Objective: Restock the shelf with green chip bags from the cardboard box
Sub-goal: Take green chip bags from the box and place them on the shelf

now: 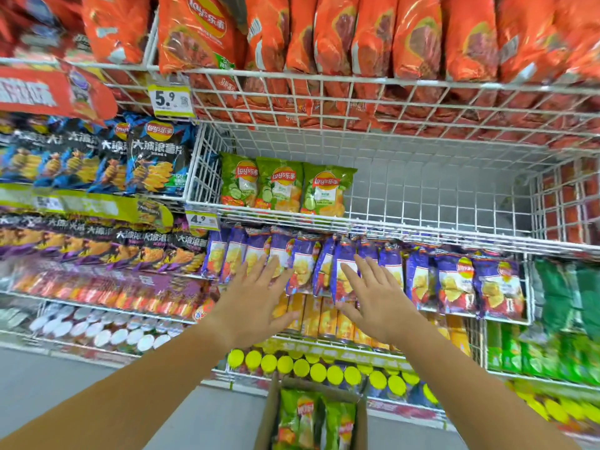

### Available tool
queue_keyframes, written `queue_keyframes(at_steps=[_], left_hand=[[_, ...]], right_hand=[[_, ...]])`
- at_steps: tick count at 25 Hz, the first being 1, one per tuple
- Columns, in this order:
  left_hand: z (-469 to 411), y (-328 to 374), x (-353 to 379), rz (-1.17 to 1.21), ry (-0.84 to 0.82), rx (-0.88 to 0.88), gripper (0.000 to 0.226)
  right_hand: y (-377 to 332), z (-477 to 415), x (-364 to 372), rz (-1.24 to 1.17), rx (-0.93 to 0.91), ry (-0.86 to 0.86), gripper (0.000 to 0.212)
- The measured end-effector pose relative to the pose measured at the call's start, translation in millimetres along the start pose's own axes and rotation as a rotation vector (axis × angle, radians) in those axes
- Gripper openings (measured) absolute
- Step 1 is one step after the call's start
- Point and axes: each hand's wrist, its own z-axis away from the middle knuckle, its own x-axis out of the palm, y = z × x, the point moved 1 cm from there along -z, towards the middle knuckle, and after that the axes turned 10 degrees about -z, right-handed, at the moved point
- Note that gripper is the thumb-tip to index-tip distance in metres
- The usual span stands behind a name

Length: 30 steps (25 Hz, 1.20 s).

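Observation:
Three green chip bags (pixel 285 186) stand upright at the left end of a white wire shelf basket (pixel 389 227). Below, on the floor, an open cardboard box (pixel 271 417) holds more green bags (pixel 311 420). My left hand (pixel 256 303) and my right hand (pixel 373 300) are both stretched out with fingers spread, palms down, holding nothing. They hover in front of the purple chip bags (pixel 454 280), one shelf below the green bags and above the box.
Orange chip bags (pixel 357 37) fill the basket above. Dark wavy-chip bags (pixel 156 157) are at left. Price tags 5.9 (pixel 168 99) and 4.9 (pixel 201 219) hang on the rails. Yellow-lidded cans (pixel 318 371) line a low shelf; dark green bags (pixel 565 297) sit at right.

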Motion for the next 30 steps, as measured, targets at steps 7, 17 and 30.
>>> queue_keyframes(at_steps=[7, 17, 30], left_hand=[[5, 11, 81, 0.037, -0.124, 0.033, 0.092], [51, 98, 225, 0.127, -0.307, 0.122, 0.095], [119, 238, 465, 0.243, -0.604, 0.095, 0.100]], right_hand=[[-8, 15, 80, 0.001, 0.069, -0.120, 0.082], [14, 79, 254, -0.145, 0.218, -0.339, 0.109], [59, 178, 516, -0.281, 0.349, -0.664, 0.075]])
